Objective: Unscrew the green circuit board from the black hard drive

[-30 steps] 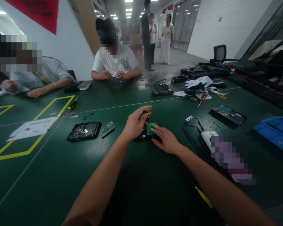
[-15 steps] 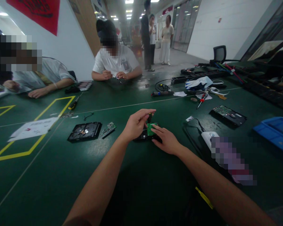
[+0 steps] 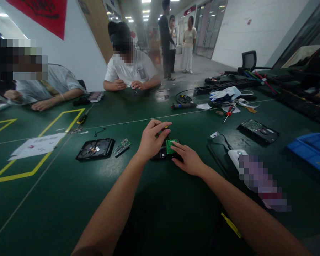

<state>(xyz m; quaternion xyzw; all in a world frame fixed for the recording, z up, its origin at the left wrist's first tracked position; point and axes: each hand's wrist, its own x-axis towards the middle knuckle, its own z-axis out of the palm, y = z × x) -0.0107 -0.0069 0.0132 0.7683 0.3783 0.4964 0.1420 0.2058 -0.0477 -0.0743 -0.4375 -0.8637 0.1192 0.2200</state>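
Note:
A hard drive (image 3: 162,153) with a green circuit board (image 3: 170,145) lies on the table in front of me. Above its far-left part, my left hand (image 3: 152,140) is closed round a screwdriver (image 3: 166,127). Only a bit of the yellow on its handle shows; my fingers hide the rest, and I cannot make out its tip. From the right, my right hand (image 3: 188,158) holds the drive, fingers on the green board and thumb at the near edge.
To the left are an opened drive (image 3: 96,149) and a loose circuit board (image 3: 122,146). On the right lie another hard drive (image 3: 258,131), a white power bank (image 3: 237,156) with a cable, and a blue tray (image 3: 312,151). A red screwdriver (image 3: 229,112) lies farther back. Two people sit across.
My left hand has risen slightly and tilted, its fingers shifted on the screwdriver, and less of the handle shows. My right hand stays on the drive.

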